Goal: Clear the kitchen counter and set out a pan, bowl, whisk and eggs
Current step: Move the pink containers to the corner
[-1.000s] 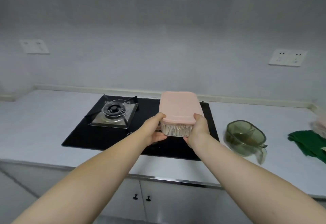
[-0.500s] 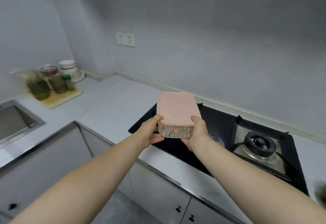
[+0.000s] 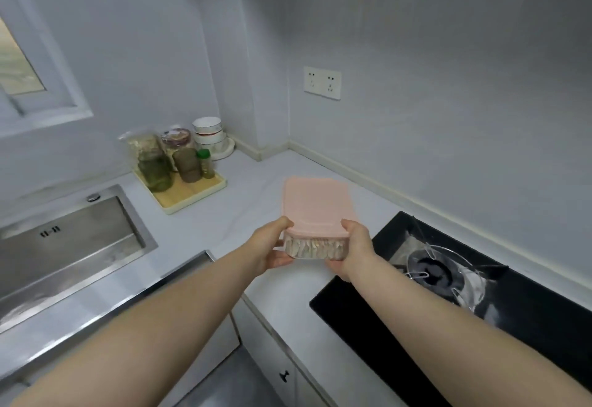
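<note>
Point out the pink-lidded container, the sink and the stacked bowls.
pink-lidded container (image 3: 315, 204), head view, middle of the lid.
sink (image 3: 73, 246), head view, bare basin floor.
stacked bowls (image 3: 207, 128), head view, side of top bowl.

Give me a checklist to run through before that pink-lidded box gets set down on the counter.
1. Left hand grip: thumb on the lid, fingers under the pink-lidded box. Ok.
2. Right hand grip: same hold on the other near corner. Ok.
3. Lid seated: the near edge looks flush, the far edge is out of sight. Cannot tell.
4. Landing spot: the counter between the wooden tray and the hob shows bare surface. Ok.
5. Box clear of the hob: held to its left. Ok.
6. Box underside clean: hidden. Cannot tell.
</note>
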`<state>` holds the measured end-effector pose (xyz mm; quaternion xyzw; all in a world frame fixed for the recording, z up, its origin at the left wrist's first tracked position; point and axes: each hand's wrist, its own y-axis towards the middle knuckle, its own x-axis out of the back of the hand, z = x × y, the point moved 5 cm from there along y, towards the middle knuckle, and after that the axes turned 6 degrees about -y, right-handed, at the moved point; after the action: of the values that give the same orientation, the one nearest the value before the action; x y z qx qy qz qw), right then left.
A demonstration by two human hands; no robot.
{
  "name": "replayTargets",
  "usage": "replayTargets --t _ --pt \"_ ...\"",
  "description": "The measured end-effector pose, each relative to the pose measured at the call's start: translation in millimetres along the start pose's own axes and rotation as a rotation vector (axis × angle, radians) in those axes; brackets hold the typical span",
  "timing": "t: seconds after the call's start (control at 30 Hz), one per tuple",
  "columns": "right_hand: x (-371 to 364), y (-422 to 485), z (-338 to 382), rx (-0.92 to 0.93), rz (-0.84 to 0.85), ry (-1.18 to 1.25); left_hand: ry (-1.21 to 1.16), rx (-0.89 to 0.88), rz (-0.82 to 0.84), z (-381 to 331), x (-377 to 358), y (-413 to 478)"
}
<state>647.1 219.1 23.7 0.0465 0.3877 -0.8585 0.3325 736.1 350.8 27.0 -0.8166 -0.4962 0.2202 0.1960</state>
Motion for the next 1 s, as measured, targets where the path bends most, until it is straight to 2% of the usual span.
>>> replayTargets --t 0.17,0.3,0.43,0.8,1.0 --pt "-47.8 35.8 12.2 -0.018 0.017 -0.106 -0.033 -0.016 -0.011 -24.4 33.1 40.0" --pt "-70.1 66.2 23.9 -0.044 0.042 -0.19 -0.051 0.027 0.045 -31.4 50.1 76.5" --pt "-99.6 116.8 33.0 -0.051 0.081 -0.398 -0.064 0.063 0.089 -50.1 66.2 119.1" --pt "-192.2 258.1 62.2 -0.104 0.147 -0.643 0.101 0.146 0.018 -126.7 125.0 261.3" --pt "-244.1 315.9 63.7 -0.119 0.157 -0.741 0.043 0.25 0.006 -137.0 158.2 318.7"
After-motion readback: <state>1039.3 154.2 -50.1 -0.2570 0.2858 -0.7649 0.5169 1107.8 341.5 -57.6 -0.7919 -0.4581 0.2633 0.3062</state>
